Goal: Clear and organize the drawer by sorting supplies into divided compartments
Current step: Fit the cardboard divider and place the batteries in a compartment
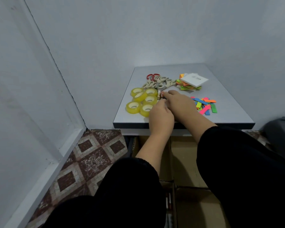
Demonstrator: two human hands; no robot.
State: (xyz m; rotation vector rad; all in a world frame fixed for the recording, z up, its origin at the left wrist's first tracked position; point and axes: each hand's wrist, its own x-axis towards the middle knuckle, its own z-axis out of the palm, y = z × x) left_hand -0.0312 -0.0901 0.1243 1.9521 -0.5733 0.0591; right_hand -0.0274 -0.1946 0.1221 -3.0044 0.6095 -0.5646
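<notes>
Grey counter point(220, 116) in a pale corner, both hands working the batteries point(160, 95) mid-counter. Right hand point(179, 104) pinches one, left hand point(160, 119) is curled in beside it, can't tell if it holds anything. Tape rolls point(142, 101) just left, colored paper strips point(205, 105) right. Batteries are small, hard, rolly, so probably grab across the middle.

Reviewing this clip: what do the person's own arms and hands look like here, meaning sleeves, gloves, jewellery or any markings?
Both arms wear loose black long sleeves of a plain, unmarked fabric, pushed up so that the forearms are bare. The left hand and the right hand are bare too: no gloves, and no rings, watch or bracelet show on the parts in view. No logos or markings show on the sleeves.
</notes>
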